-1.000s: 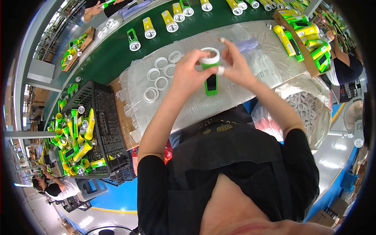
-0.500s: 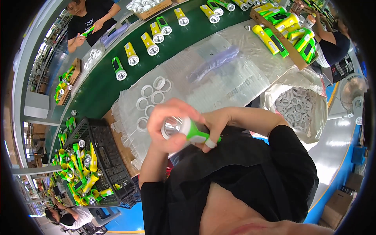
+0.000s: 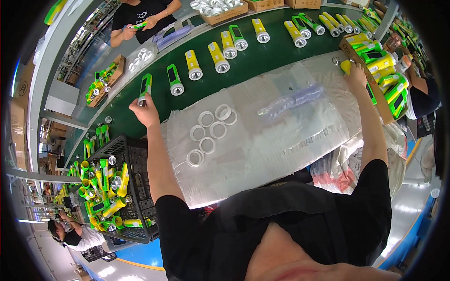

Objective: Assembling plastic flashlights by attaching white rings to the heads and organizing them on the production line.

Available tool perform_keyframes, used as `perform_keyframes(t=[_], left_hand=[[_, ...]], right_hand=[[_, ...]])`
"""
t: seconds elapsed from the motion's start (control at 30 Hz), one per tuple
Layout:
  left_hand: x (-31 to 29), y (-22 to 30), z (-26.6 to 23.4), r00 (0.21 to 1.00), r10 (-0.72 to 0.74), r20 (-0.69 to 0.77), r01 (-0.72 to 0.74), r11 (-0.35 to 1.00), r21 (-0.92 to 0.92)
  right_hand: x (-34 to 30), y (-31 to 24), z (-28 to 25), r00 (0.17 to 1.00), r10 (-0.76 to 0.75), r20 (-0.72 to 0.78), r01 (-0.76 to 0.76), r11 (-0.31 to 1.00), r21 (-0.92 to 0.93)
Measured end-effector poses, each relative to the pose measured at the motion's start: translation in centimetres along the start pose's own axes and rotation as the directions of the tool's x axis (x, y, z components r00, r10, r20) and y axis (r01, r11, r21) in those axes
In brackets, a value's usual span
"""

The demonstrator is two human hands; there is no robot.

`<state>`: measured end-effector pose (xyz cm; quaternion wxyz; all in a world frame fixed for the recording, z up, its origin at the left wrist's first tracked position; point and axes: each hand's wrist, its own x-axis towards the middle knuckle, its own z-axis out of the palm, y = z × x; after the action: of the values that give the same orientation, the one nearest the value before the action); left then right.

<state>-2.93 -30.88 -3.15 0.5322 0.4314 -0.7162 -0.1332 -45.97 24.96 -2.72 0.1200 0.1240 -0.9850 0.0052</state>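
Observation:
At the belt's near edge on the left, my left hand [image 3: 145,112] grips a green flashlight [image 3: 146,84] by its head end, its body pointing away from me. My right hand [image 3: 356,76] reaches far right, its fingers closed round a yellow flashlight [image 3: 345,66] beside a cardboard box [image 3: 380,100] of green and yellow flashlights. Most of that yellow flashlight is hidden by the hand. Between my arms, several white rings [image 3: 218,129] and a row of thin clear discs [image 3: 290,101] lie on a plastic-covered board [image 3: 262,154].
Several flashlights [image 3: 219,58] stand along the green belt [image 3: 159,63]. A black crate [image 3: 136,173] of flashlight parts is at my left. A sack [image 3: 396,159] sits below the board at right. Across the belt a person [image 3: 143,16] handles a green flashlight.
My hands have parted from in front of my chest, where they held a green-and-white flashlight. The left has moved to the belt with a green flashlight; the right now grips a yellow one.

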Motion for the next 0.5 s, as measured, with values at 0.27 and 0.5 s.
perform_keyframes(t=[0.27, 0.5], left_hand=[[-2.7, 2.2, 2.3, 0.936, 0.291, 0.199, -0.296, 0.955, -0.006], [-14.7, 19.6, -0.6, 0.602, 0.334, 0.726, 0.428, 0.633, -0.646]], right_hand=[[-0.5, -0.6, -1.6, 0.999, 0.006, 0.047, -0.015, 0.982, 0.186], [-8.3, -6.8, -7.2, 0.962, -0.223, -0.156, 0.272, 0.783, 0.56]])
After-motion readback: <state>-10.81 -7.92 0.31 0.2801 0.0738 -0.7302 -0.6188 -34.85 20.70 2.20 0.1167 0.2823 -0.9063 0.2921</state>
